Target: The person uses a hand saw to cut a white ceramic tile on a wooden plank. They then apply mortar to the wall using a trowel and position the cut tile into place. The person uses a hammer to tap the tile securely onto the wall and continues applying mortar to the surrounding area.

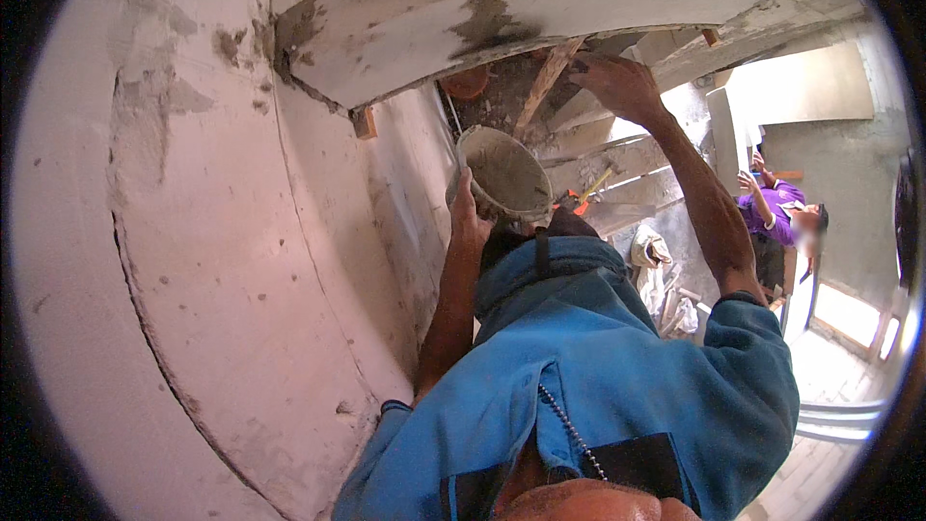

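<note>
My left hand point(467, 222) grips the side of a grey, mortar-stained bucket point(502, 172), thumb over its rim. The bucket is held in front of my waist, its mouth facing up; little can be made out inside it. My right arm is raised. At the underside of a pale, curved beam point(540, 14), my right hand point(619, 89) has its fingers bent. A flat grey edge shows just above the knuckles, but what the fingers hold is hidden. Grey patches of mortar mark the beam.
A cracked, pale wall point(222, 232) rises close on my left. A wooden strip point(548, 85) slants below the beam. Beneath are boards point(617, 162) and a white sack point(650, 249). To the right, a person in purple point(772, 212) has their hands at a pale panel point(727, 140).
</note>
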`<state>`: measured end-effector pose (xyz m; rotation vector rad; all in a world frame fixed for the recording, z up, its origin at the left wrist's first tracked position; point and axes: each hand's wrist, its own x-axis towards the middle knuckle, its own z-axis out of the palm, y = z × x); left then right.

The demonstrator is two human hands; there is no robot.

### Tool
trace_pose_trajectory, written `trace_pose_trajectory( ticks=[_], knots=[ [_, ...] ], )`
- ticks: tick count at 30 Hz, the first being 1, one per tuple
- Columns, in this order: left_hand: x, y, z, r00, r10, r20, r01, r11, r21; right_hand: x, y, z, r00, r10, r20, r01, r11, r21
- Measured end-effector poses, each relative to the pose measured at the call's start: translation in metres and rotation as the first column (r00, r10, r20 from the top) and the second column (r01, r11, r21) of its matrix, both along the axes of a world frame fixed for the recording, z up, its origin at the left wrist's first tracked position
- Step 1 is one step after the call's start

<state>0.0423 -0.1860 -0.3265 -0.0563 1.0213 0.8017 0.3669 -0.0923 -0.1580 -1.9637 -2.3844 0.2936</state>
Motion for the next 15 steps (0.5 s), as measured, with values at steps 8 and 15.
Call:
trace_pose_trajectory(
  ticks=[8,15],
  knots=[
    [0.004,-0.019,0.021,0.921,-0.101,-0.376,0.221,0.93,0.293,-0.025,-0.062,-0.036,0.991,0.134,0.03,-0.137,0.947,0.291],
    [0.001,-0.035,0.0,0.895,-0.132,-0.426,0.275,0.915,0.296,-0.153,-0.047,-0.121,0.953,0.272,-0.132,-0.213,0.915,0.343]
  ],
)
